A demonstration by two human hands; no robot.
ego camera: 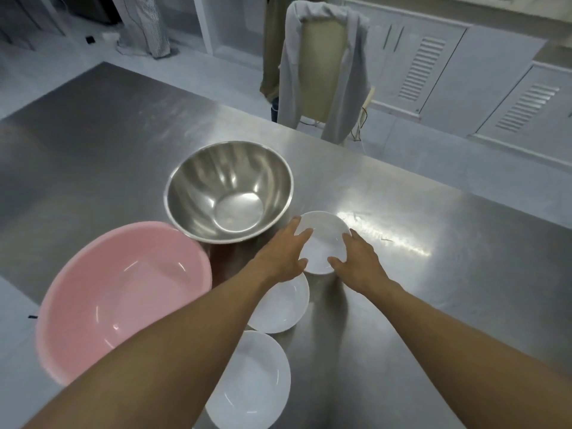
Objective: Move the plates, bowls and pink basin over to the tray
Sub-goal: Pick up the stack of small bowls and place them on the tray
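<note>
A small white bowl (323, 239) sits on the steel table, and both my hands grip its rim. My left hand (286, 253) holds its left side, my right hand (357, 261) its right side. Just nearer to me lies a white plate (283, 308), partly under my left wrist. A larger white plate (252, 385) lies at the bottom edge, partly hidden by my left forearm. The pink basin (117, 292) stands at the left. A big steel bowl (229, 190) stands behind it, touching its rim. No tray is in view.
The steel table (433, 289) runs away to the right and back left. Beyond its far edge stands a chair (323, 69) draped with a grey garment. White cabinets (464, 72) line the back right wall.
</note>
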